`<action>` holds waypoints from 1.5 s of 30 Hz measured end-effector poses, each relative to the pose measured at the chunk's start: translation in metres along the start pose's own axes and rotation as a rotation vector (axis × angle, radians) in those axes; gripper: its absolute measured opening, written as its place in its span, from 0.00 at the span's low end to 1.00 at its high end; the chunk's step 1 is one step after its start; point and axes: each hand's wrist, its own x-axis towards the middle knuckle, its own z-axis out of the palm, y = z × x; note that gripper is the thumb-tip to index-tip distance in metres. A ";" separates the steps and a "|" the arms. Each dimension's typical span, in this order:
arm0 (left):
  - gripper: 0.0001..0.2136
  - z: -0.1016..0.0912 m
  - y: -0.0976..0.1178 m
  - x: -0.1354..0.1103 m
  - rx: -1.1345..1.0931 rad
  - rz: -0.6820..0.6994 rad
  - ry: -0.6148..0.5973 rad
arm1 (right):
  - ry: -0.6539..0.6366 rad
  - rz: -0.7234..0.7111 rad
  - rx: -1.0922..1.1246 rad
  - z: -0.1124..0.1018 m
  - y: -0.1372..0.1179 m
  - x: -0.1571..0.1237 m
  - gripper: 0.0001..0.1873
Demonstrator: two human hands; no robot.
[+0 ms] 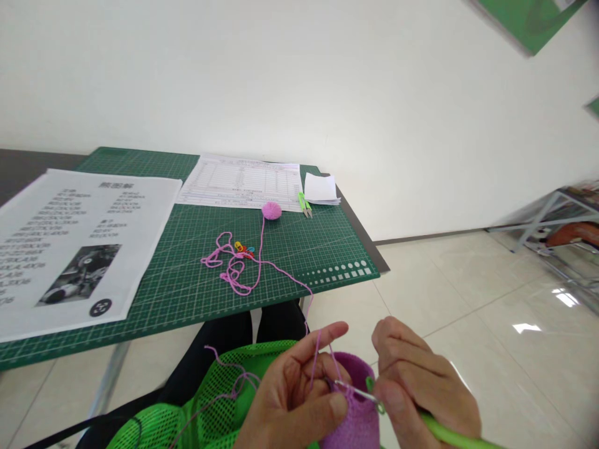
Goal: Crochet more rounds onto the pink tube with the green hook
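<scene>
My left hand (304, 393) pinches the rim of a purple crocheted piece (353, 424), its index finger raised with pink yarn looped over it. My right hand (421, 380) is closed around a crochet hook with a green handle (449, 431). The hook's metal tip lies at the edge of the crochet, near the left fingertips. A small green stitch marker (380, 408) hangs by the hook shaft. From the hand the pink yarn (285, 273) runs up over the table edge, through loose loops, to a small pink yarn ball (271, 211).
On a green cutting mat (182, 262) lie coloured stitch markers (244, 251), green thread snips (304, 204), a white paper stack (322, 188), a printed table sheet (243, 181) and a pattern sheet (84, 243). Green mesh fabric (215, 393) covers my lap. A metal rack (552, 218) stands at right.
</scene>
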 end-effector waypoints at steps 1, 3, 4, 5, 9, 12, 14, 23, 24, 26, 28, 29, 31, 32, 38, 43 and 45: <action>0.29 0.000 0.000 0.000 0.005 0.002 0.004 | 0.002 0.020 0.021 -0.001 0.000 0.000 0.13; 0.28 0.000 0.001 -0.001 0.012 0.009 0.012 | 0.013 0.061 0.060 -0.003 0.001 -0.001 0.13; 0.28 0.000 0.002 -0.001 0.015 0.012 0.015 | 0.025 0.071 0.084 -0.003 0.001 -0.001 0.13; 0.28 0.001 0.002 -0.002 0.018 0.013 0.017 | 0.047 0.073 0.114 -0.004 0.001 -0.001 0.14; 0.27 0.003 0.001 -0.002 0.041 0.010 0.009 | 0.079 0.145 0.244 -0.005 0.003 -0.004 0.18; 0.27 0.004 -0.001 -0.001 0.055 0.025 0.002 | 0.114 0.241 0.329 -0.001 0.004 -0.008 0.20; 0.26 0.004 -0.003 0.000 0.070 0.051 0.012 | 0.155 0.277 0.372 0.004 0.005 -0.009 0.21; 0.26 0.002 -0.010 -0.003 0.118 0.140 0.031 | 0.052 -0.001 -0.142 0.006 0.001 -0.007 0.13; 0.25 0.001 -0.010 -0.004 0.132 0.157 0.028 | 0.052 -0.023 -0.177 0.005 0.002 -0.007 0.13; 0.26 0.000 -0.011 -0.003 0.167 0.184 0.017 | 0.064 -0.037 -0.199 0.005 0.003 -0.005 0.15; 0.28 -0.001 -0.013 -0.003 0.191 0.203 0.010 | 0.059 -0.035 -0.179 0.005 0.006 -0.004 0.18; 0.30 -0.001 -0.014 -0.002 0.197 0.212 0.008 | 0.050 -0.039 -0.162 0.006 0.006 -0.003 0.19; 0.33 -0.002 -0.015 -0.002 0.214 0.223 0.007 | 0.027 -0.061 -0.137 0.006 0.008 -0.003 0.20; 0.35 -0.002 -0.015 -0.002 0.232 0.224 0.008 | 0.009 -0.071 -0.136 0.005 0.008 -0.003 0.21; 0.41 0.000 -0.010 -0.004 0.307 0.169 -0.013 | -0.048 -0.139 -0.184 0.001 0.007 -0.002 0.23; 0.39 -0.002 -0.006 -0.004 0.287 0.145 -0.067 | -0.027 -0.105 -0.169 -0.002 0.001 0.004 0.22; 0.37 -0.004 -0.004 -0.004 0.270 0.147 -0.086 | -0.011 -0.053 -0.130 -0.003 -0.001 0.006 0.22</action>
